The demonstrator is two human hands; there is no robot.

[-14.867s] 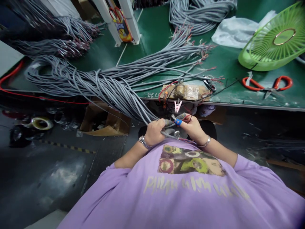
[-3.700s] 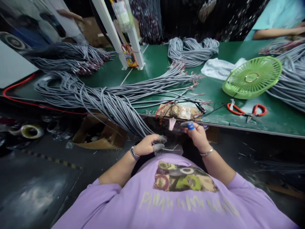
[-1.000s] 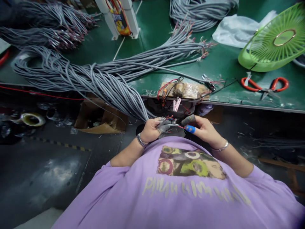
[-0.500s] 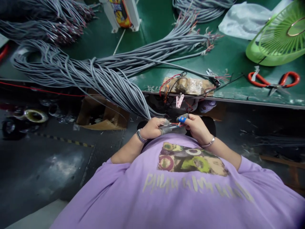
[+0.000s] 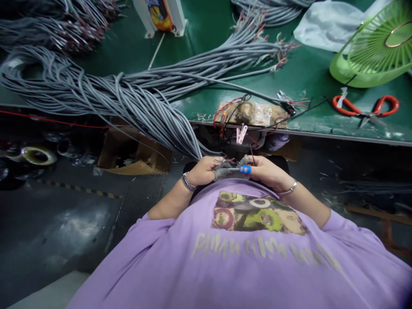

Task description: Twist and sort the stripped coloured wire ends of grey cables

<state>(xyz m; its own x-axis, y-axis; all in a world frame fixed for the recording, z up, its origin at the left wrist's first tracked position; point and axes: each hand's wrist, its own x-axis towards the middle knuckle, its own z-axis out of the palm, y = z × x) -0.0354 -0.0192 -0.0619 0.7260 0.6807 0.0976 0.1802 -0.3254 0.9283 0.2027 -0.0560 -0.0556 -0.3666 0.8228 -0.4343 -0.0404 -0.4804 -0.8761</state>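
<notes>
My left hand point(image 5: 206, 170) is closed on a grey cable point(image 5: 234, 169) in front of my waist, with worn grey coverings on its fingertips. Thin red wires point(image 5: 230, 160) show just above the cable, between the hands. On the other side my right hand point(image 5: 267, 172) is closed at the cable's right part, a blue wrap point(image 5: 245, 169) around its thumb. A thin dark strand stands up by its fingers; what it belongs to is unclear. A thick bundle of grey cables point(image 5: 151, 111) hangs off the table edge down to my left hand.
Red-handled scissors point(image 5: 365, 109) and a green fan point(image 5: 363, 56) stand at the right of the green table point(image 5: 206, 101). A pink clip point(image 5: 241, 134) hangs at the edge below a taped wooden strip point(image 5: 251, 113). An opened cardboard box point(image 5: 138, 154) lies underneath, left.
My right thumb has straightened and turned, and the grey cable now reaches its blue wrap. The red wires have shifted above the cable. The view has moved slightly.
</notes>
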